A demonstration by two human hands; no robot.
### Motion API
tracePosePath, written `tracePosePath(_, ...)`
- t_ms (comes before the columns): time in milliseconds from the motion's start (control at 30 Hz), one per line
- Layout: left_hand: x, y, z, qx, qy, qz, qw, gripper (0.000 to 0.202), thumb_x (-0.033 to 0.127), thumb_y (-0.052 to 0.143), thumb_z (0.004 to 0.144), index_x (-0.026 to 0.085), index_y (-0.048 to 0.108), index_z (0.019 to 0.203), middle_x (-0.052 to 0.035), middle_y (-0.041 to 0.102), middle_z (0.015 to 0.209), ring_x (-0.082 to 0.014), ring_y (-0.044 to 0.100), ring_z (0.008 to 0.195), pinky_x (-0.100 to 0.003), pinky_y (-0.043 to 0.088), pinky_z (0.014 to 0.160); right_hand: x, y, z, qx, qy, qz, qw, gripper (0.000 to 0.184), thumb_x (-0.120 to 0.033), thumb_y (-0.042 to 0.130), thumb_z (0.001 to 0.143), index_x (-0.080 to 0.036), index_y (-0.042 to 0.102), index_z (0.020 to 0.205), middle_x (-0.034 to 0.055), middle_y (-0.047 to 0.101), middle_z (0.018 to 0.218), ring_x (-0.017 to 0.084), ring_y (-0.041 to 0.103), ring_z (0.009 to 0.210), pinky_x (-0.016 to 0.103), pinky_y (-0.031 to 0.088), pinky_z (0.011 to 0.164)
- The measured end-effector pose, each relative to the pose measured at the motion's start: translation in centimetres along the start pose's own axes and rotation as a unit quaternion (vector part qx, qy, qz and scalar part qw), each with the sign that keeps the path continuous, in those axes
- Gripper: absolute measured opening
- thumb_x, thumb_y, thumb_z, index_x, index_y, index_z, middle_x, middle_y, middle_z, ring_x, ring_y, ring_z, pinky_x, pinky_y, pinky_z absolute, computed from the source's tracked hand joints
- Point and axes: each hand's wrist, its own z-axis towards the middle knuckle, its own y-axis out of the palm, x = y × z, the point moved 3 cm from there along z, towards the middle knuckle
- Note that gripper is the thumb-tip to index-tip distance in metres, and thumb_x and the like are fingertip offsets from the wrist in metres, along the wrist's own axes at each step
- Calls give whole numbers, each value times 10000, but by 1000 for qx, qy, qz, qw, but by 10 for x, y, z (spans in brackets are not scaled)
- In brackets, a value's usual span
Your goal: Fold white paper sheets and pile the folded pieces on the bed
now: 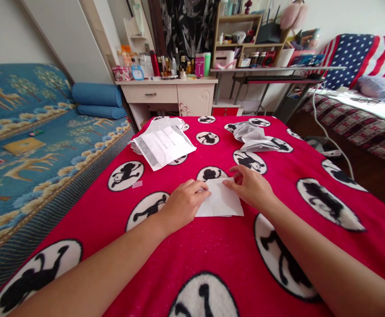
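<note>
A folded white sheet of paper lies on the red blanket in front of me. My left hand is at its left side, the fingers bent and closed on that edge. At the upper right corner, my right hand has its thumb on the paper and its fingers curled behind the edge. Farther off to the left rests a pile of flat white plastic bags, the top one printed with small text. Crumpled translucent bags lie to the far right.
The red blanket with black-and-white oval figures covers the surface. A small clear strip lies on its left part. A blue patterned sofa stands on the left. Behind are a white dresser with bottles and a desk. A white cable hangs at right.
</note>
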Motion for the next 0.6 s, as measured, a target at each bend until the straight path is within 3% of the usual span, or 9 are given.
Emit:
tracePosePath(100, -2, 3, -1, 0, 9, 8, 1000, 309, 125, 456, 911, 187, 640, 1151, -65, 607, 1193, -190, 531, 1009, -357, 477, 914, 13, 5, 8, -72, 9, 116, 991, 335, -452, 653, 740, -171, 643, 922, 13, 629, 667, 145, 560, 589, 251, 394, 524)
tracePosePath(233, -2, 4, -1, 1, 10, 6, 1000, 313, 134, 453, 916, 189, 639, 1162, -64, 623, 1197, -189, 535, 992, -359, 490, 901, 5, 6, 7, -120, -14, 207, 971, 276, -442, 632, 743, -171, 633, 796, 10, 633, 656, 138, 558, 583, 244, 384, 515)
tracePosePath(467, -1, 0, -1, 11, 3, -27, 1000, 327, 103, 473, 893, 197, 626, 1166, -64, 639, 1181, -193, 553, 1019, -363, 496, 911, -31, 2, -15, -91, -68, 70, 991, 159, -314, 632, 741, -201, 688, 837, 15, 663, 710, 138, 569, 626, 236, 379, 552)
tracePosePath(600, -1, -1, -2, 29, -23, -65, 997, 372, 118, 501, 883, 160, 545, 1250, -84, 608, 1226, -193, 538, 1125, -365, 460, 1006, -39, 8, -23, -109, -104, 18, 988, 188, -314, 661, 720, -216, 706, 874, 25, 687, 773, 145, 593, 663, 227, 382, 562)
